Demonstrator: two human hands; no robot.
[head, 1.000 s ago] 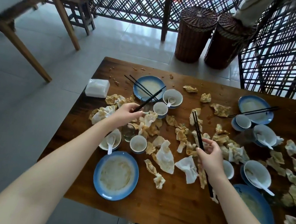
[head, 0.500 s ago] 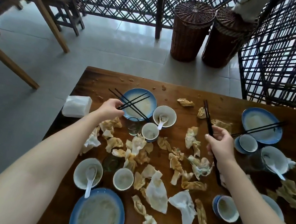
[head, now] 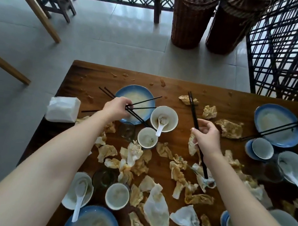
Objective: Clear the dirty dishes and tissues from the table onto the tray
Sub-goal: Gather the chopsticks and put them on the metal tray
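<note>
My left hand (head: 117,107) pinches a pair of black chopsticks (head: 145,101) over a blue-rimmed plate (head: 137,95) at the table's far left. A second black pair (head: 109,94) lies crossed on that plate under my fingers. My right hand (head: 207,137) grips another black pair of chopsticks (head: 192,108), held nearly upright above the stained tissues (head: 154,207). A white bowl with a spoon (head: 164,119) and a small cup (head: 147,137) stand between my hands. No tray is in view.
A white tissue pack (head: 63,109) sits at the left edge of the wooden table (head: 219,98). More bowls, plates and chopsticks (head: 276,124) stand at the right and near edges. Two wicker baskets (head: 189,19) and a lattice screen (head: 289,48) stand beyond.
My left hand moved with its chopsticks to the far blue plate. My right hand lifted its chopsticks off the tissues and raised them. The view shifted toward the table's far end.
</note>
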